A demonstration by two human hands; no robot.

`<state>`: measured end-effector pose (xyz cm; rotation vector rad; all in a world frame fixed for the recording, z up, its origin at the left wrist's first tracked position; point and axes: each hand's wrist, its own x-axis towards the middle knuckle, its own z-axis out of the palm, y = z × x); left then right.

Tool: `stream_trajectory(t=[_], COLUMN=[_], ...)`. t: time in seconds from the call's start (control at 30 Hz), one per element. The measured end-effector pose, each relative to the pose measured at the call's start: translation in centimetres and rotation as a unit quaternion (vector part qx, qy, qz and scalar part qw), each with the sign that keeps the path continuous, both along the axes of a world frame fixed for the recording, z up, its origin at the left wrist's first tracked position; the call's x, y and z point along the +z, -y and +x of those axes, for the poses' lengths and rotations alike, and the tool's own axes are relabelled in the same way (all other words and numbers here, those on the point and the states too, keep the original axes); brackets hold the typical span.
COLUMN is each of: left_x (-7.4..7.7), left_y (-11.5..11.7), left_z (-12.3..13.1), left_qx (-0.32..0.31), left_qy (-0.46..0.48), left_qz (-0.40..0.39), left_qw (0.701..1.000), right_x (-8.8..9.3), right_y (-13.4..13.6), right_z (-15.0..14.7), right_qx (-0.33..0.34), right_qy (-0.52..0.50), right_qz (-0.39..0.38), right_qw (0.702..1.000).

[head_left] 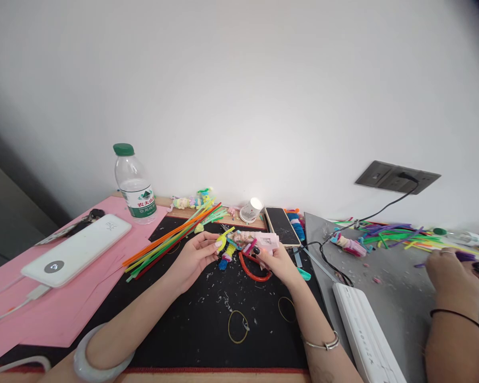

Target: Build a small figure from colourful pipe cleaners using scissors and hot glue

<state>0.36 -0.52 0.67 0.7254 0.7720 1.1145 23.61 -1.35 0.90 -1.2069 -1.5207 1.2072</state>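
Left hand (195, 258) pinches yellow pipe-cleaner figure (222, 243) over black mat (207, 324). Right hand (277, 260) closed round pink glue gun (259, 242), tip just beside figure. Red loop (255, 272) underneath. Pipe-cleaner bundle (171, 239) left, phone (281, 226) behind, co-worker's hand (449, 271) well apart, right.

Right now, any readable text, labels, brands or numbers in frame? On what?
"农夫山": red band of the water bottle label. The last character and the line under it are too small to read.
Left power bank: grey logo and round display, both too blurred to read.
Right power bank: small print along the top, unreadable.
No other text can be made out.
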Motion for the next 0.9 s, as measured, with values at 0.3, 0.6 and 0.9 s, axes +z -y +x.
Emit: stream_trajectory(t=[0.3,0.6,0.9], left_x=[0.08,0.08,0.09], left_y=[0.14,0.09,-0.08], left_z=[0.10,-0.01,-0.16], left_qx=[-0.009,-0.005,0.004], left_qy=[0.000,0.008,-0.001], left_qz=[0.004,0.004,0.000], left_qw=[1.000,1.000,1.000], right_x=[-0.06,-0.38,-0.48], right_y=[-0.03,-0.24,-0.58], right_z=[-0.26,-0.13,0.22], right_qx=[-0.017,-0.031,-0.095], right_qy=[0.029,-0.002,-0.064], right_qz=[0.013,0.036,0.074], right_qw=[0.999,0.999,0.991])
